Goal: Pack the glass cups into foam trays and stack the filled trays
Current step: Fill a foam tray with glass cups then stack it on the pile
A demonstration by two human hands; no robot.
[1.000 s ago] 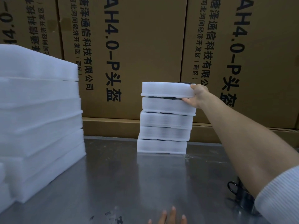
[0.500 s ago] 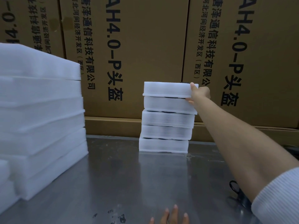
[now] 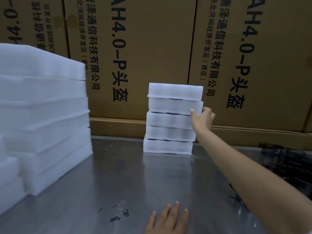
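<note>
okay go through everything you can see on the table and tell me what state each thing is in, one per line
Filled tray stack: five trays high, upright, upper trays offset slightly to the right.
Right hand: fingers straight, touching the stack's right side.
Left hand: flat on the metal table, holding nothing.
Empty foam stack: piled at the left, untouched.
Dark cups: loose at the right edge, blurred.
Cardboard boxes: closed, behind the table.

White foam trays [image 3: 173, 117], brown cartons [image 3: 152, 48]

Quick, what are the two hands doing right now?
Left hand: open, flat on the metal table.
Right hand: open, fingers touching the stack of filled trays, holding nothing.
</note>
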